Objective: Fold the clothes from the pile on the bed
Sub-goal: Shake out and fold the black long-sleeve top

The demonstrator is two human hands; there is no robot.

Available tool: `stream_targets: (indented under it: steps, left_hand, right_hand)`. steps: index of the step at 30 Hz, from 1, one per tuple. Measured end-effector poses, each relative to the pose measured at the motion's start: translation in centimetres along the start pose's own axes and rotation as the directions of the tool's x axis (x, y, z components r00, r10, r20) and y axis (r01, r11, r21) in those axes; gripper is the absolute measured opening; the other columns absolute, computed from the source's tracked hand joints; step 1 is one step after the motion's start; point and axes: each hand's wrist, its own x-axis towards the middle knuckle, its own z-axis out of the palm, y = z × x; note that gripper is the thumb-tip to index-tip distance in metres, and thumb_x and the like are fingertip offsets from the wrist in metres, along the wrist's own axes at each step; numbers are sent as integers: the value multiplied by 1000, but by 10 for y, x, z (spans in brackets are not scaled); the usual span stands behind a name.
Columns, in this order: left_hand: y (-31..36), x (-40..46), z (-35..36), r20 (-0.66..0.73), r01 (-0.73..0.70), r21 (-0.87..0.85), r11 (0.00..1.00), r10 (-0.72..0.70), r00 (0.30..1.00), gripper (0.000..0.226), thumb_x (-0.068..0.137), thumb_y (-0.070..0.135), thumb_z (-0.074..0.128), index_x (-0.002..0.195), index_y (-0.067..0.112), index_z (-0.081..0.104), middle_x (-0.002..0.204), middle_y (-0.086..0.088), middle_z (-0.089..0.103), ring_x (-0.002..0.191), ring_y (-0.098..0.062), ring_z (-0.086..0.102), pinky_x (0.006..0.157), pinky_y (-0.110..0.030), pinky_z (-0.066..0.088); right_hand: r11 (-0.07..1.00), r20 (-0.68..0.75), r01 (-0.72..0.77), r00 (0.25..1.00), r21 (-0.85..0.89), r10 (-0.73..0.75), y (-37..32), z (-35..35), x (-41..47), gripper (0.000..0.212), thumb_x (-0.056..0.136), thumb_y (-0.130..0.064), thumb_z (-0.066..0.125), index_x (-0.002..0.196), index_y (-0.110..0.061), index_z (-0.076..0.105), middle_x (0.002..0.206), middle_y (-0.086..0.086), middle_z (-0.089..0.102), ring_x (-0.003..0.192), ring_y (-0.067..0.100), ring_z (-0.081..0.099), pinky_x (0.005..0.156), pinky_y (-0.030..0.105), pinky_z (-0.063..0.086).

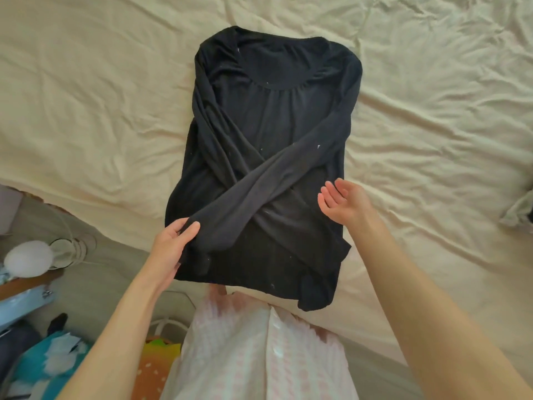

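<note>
A black long-sleeved top (268, 116) lies flat on the cream bed sheet (432, 125), neckline away from me. Both sleeves are folded across the body and cross over each other near the middle. My left hand (170, 249) pinches the cuff end of the upper sleeve at the top's left edge, thumb on top. My right hand (343, 203) hovers just above the top's right edge, palm up, fingers relaxed, holding nothing. The hem hangs over the bed's near edge.
A grey garment (516, 209) lies at the sheet's right edge. Left of the bed, on the floor, stand a white fan (37, 255), a blue case (23, 307) and colourful bags (57, 362). My pale pink striped clothing (253, 347) fills the bottom centre.
</note>
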Motion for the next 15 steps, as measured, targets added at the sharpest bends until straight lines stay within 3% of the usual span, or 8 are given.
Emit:
stream_targets:
  steps: [3, 6, 9, 11, 13, 15]
  left_hand:
    - [-8, 4, -4, -60, 47, 108, 993, -40, 997, 10, 90, 24, 60, 95, 27, 67, 101, 3, 71, 106, -23, 62, 95, -46, 47]
    - [-9, 6, -5, -74, 77, 124, 989, -68, 995, 11, 89, 25, 61, 99, 26, 66, 107, -1, 68, 111, -27, 58, 101, -53, 40]
    - [-7, 11, -7, -86, 123, 136, 983, -112, 990, 12, 88, 22, 62, 99, 20, 68, 105, -4, 69, 107, -28, 59, 95, -50, 44]
    - [-6, 15, -10, -74, 148, 69, 987, -143, 987, 12, 90, 20, 59, 97, 19, 69, 98, -2, 72, 97, -23, 64, 78, -38, 53]
    - [-4, 19, -15, -39, 183, -31, 983, -185, 982, 15, 91, 19, 56, 100, 17, 68, 95, -1, 73, 89, -19, 68, 63, -29, 54]
    - [-5, 22, -18, -47, 226, -64, 972, -229, 972, 18, 93, 15, 54, 107, 13, 66, 100, -5, 71, 91, -20, 67, 64, -30, 53]
  right_hand:
    - [986, -23, 15, 1000, -167, -19, -2, 5, 6, 37, 97, -18, 50, 132, -7, 47, 130, 9, 54, 124, 25, 51, 87, 35, 47]
    - [984, 34, 53, 998, -171, -48, -6, 17, 12, 46, 99, -23, 47, 141, -6, 37, 139, 10, 49, 127, 25, 49, 93, 36, 46]
    - [975, 59, 110, 993, -191, -101, -15, 37, 20, 49, 100, -27, 44, 144, -8, 32, 145, 9, 42, 133, 22, 42, 103, 36, 39]
    - [979, 48, 100, 995, -177, -92, -22, 49, 26, 46, 100, -29, 45, 141, -10, 38, 142, 6, 46, 132, 20, 43, 106, 36, 37]
    - [993, 44, 58, 998, -106, -53, -31, 57, 30, 37, 98, -28, 48, 132, -13, 49, 131, 2, 56, 123, 18, 51, 101, 35, 40]
    - [996, 50, 64, 997, -56, -61, -38, 61, 31, 30, 97, -22, 50, 125, -13, 54, 113, 0, 64, 113, 18, 57, 90, 35, 44]
